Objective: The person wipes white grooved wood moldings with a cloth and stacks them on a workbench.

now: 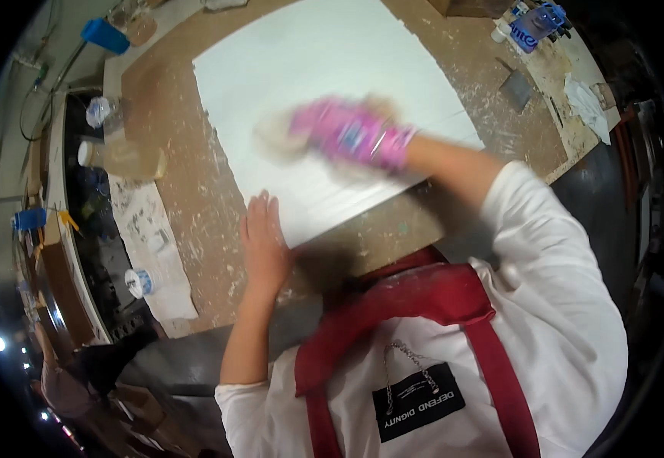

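Observation:
A large white sheet [332,61] with rough side edges lies across the brown work board. My right hand [347,133], in a pink patterned glove, is over the middle of the sheet and smeared by motion. Under it and out past both its sides shows a pale beige wad [277,137] that looks like a cloth, which the hand grips; the blur hides its exact kind. My bare left hand [264,240] lies flat at the sheet's near left corner, fingers stretched forward, with the fingertips at the sheet's edge.
Along the left stand a clear jug with a white cap [122,159], a small white tub [139,283] and a stained paper strip [152,244]. At the far right are a blue-labelled bottle [534,29], a grey scraper-like blade [516,88] and crumpled white paper [587,105]. The brown board [172,114] is scuffed.

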`<state>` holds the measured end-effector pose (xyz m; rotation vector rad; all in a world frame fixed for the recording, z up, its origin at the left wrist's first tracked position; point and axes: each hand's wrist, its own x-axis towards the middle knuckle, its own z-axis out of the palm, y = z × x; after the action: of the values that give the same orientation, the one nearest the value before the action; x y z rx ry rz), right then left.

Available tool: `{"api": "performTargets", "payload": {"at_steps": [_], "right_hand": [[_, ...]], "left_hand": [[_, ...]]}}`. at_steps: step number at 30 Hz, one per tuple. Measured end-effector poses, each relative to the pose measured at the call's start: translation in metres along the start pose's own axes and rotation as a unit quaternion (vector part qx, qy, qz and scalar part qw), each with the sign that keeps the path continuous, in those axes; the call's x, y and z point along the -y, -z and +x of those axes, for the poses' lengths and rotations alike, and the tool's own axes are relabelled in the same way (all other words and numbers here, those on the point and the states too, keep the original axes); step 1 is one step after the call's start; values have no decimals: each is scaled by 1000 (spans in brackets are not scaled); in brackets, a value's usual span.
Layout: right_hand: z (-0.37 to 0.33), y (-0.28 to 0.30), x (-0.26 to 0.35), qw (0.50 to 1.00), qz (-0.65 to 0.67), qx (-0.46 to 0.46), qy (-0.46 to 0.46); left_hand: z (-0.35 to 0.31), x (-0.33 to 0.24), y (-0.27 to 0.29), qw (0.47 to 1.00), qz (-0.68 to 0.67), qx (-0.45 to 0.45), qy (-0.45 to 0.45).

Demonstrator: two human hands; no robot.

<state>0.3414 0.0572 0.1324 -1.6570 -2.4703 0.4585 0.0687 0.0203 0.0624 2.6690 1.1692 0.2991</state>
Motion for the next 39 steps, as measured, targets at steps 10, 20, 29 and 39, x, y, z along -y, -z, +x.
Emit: {"api": "performTargets", "payload": {"at_steps": [10, 20, 29, 39], "right_hand": [[-45, -92, 16, 969, 158, -186, 30], [-249, -13, -124, 907, 71, -294, -293], [-130, 12, 38, 770, 558, -276, -141], [-85, 20, -142, 953, -10, -299, -56]], "left_hand": [[1, 5, -9, 999, -39, -28, -24], [3, -6, -5, 999, -3, -22, -23], [84, -119, 13, 842, -539, -19, 10], [193, -125, 9, 965, -165, -185, -82]]}}
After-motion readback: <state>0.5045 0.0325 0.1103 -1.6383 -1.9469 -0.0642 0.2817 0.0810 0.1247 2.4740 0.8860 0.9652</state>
